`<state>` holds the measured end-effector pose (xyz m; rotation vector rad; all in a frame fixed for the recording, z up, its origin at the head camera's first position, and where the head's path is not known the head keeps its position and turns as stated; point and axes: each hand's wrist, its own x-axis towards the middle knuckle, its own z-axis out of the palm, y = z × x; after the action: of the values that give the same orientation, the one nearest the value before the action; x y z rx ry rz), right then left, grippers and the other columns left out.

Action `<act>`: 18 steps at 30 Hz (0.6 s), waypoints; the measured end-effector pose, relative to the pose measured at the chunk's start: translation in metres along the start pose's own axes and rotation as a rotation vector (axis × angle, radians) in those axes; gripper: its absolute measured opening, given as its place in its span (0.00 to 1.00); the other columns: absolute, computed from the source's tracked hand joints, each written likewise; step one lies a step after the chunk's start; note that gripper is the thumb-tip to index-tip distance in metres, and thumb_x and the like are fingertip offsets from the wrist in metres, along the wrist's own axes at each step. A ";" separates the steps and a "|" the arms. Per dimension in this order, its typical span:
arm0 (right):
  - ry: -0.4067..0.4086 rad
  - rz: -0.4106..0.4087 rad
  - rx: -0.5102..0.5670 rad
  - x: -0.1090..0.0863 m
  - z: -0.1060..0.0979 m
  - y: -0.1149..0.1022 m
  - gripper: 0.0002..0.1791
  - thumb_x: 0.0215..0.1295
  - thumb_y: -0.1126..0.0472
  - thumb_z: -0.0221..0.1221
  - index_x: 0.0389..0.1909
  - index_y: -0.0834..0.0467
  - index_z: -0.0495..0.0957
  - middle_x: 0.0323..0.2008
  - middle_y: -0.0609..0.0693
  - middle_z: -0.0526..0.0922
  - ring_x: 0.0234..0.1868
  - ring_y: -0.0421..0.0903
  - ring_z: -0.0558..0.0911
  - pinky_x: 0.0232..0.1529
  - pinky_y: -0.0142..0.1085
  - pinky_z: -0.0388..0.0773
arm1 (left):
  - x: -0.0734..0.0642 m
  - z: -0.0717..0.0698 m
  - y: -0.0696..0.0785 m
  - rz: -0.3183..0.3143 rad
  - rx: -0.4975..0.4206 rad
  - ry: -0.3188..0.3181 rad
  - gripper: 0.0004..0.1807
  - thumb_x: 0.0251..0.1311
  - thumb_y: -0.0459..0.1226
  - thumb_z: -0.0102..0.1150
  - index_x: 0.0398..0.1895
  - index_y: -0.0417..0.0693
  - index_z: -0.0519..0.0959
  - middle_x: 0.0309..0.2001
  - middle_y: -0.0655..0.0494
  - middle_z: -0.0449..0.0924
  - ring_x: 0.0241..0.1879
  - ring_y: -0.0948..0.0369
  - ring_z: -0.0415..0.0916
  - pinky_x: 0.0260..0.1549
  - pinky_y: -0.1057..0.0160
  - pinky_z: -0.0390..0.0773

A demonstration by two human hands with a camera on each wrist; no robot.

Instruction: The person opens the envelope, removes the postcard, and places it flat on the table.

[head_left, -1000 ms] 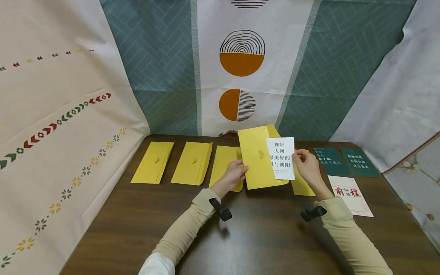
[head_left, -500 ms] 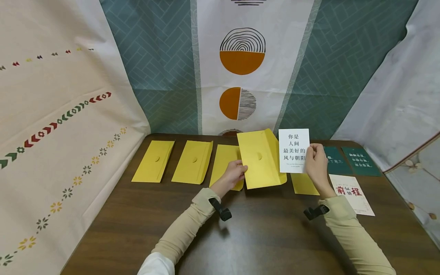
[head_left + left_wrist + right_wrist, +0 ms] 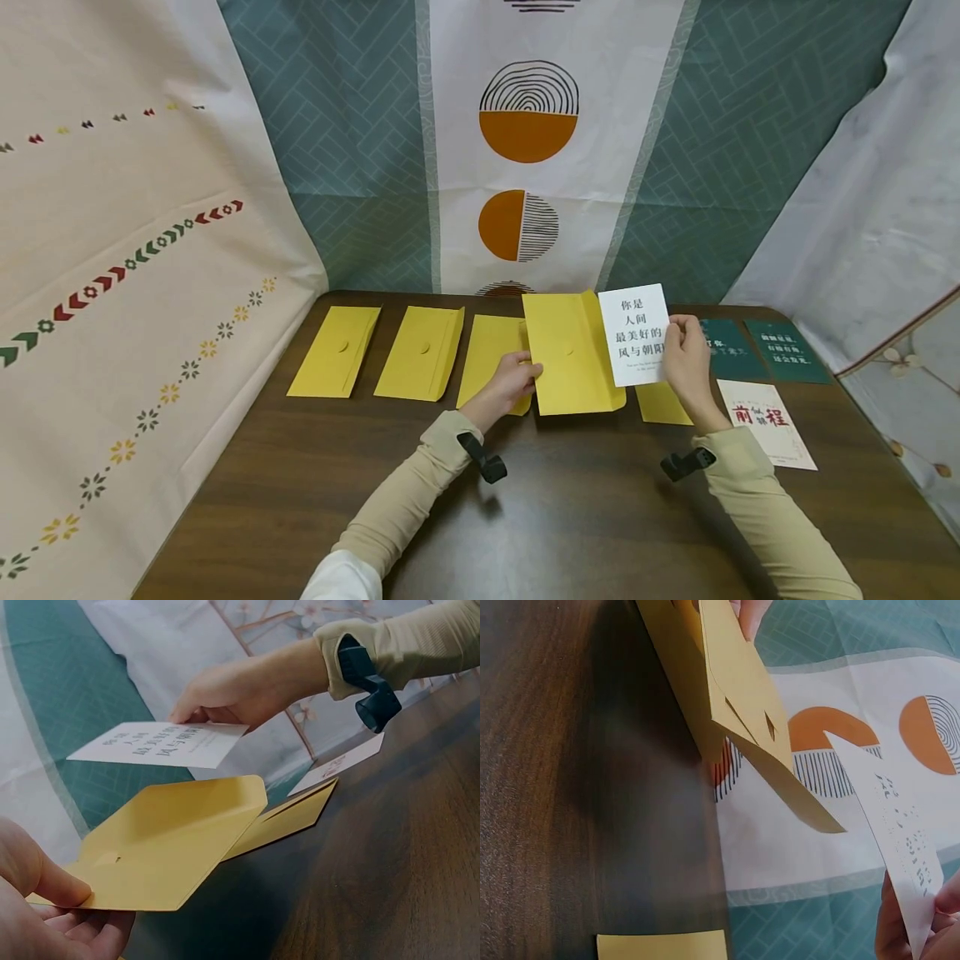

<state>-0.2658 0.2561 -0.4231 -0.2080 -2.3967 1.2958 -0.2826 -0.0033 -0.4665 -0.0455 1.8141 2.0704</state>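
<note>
My left hand [image 3: 512, 379] pinches the left edge of a yellow envelope [image 3: 562, 358], thumb on the near face, lifted above the table. The envelope's flap [image 3: 802, 799] stands out on the right side, with a small slit in its face. In my right hand [image 3: 686, 358] is a white card [image 3: 634, 333] with dark printed characters, pinched at its right edge. The card is held upright, slightly tilted, just right of the envelope's flap. From the left wrist view, the card [image 3: 161, 742] hovers above the envelope [image 3: 172, 840] and is apart from it.
Three yellow envelopes lie to the left, among them one envelope [image 3: 333, 352] at the far left. Another yellow envelope [image 3: 662, 403] lies partly hidden under the right hand. At the right are two green cards, including one green card [image 3: 786, 352], and a white card with red characters [image 3: 767, 425].
The white card came out from behind the envelope's flap and moved right, then tilted and shifted slightly back left. The envelope turned a little in the left hand.
</note>
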 end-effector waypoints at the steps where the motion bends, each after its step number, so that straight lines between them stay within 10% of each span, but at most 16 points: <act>1: -0.004 0.002 0.001 0.000 0.000 0.000 0.21 0.78 0.53 0.34 0.55 0.65 0.66 0.39 0.59 0.73 0.32 0.42 0.72 0.26 0.29 0.68 | 0.000 0.000 0.000 -0.001 0.001 0.000 0.21 0.68 0.29 0.49 0.64 0.34 0.68 0.17 0.61 0.64 0.19 0.65 0.58 0.30 0.67 0.69; 18: -0.020 0.023 -0.011 -0.002 -0.002 0.005 0.21 0.78 0.55 0.34 0.56 0.66 0.66 0.42 0.61 0.73 0.36 0.47 0.72 0.29 0.29 0.67 | -0.002 0.006 -0.004 0.009 0.042 -0.024 0.16 0.68 0.30 0.49 0.56 0.33 0.73 0.36 0.55 0.74 0.33 0.63 0.74 0.39 0.64 0.78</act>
<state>-0.2639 0.2596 -0.4264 -0.2273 -2.4253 1.3006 -0.2780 0.0021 -0.4691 -0.0013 1.8464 2.0296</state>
